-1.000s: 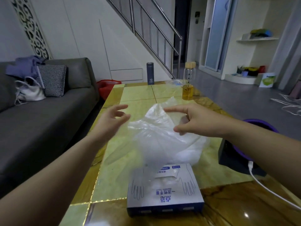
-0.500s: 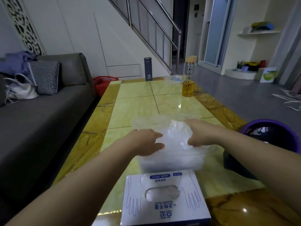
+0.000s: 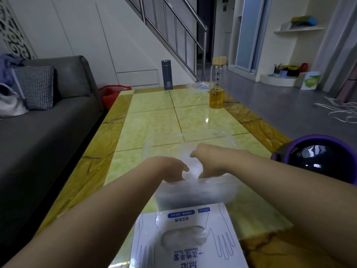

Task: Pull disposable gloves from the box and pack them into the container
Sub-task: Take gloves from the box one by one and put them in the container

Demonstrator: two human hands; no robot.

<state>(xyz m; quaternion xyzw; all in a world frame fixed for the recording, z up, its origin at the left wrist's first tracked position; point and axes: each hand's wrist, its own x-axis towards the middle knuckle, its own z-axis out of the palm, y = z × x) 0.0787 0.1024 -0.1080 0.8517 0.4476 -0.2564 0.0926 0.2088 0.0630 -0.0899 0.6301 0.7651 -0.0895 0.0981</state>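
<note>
1. Clear container (image 3: 193, 195) sits on the table (image 3: 154, 122), centre-near. It is open-topped.
2. Gloves (image 3: 194, 171) lie as a pale, crumpled mass inside the container, between the two hands.
3. Left hand (image 3: 170, 169) is over the container's left-near part, knuckles up and fingers pointing down into the gloves. The thumb touches the mass. The fingertips are hidden, so I cannot tell whether it grips or only presses.
4. Right hand (image 3: 207, 161) is just right of the left hand and slightly farther, wrist bent, fingers down in the container. The fingers are hidden, so its grip cannot be told either.
5. Box (image 3: 183, 238) is at the near table edge, just near of the container. More gloves show through its top.
6. Far end of the table: a dark flask (image 3: 166, 74) at centre, and right of it a bottle (image 3: 217, 88) partly filled with amber liquid.
7. Sofa (image 3: 48, 122) runs along the left. A black appliance (image 3: 324, 161) with a purple rim stands at the table's right edge.
</note>
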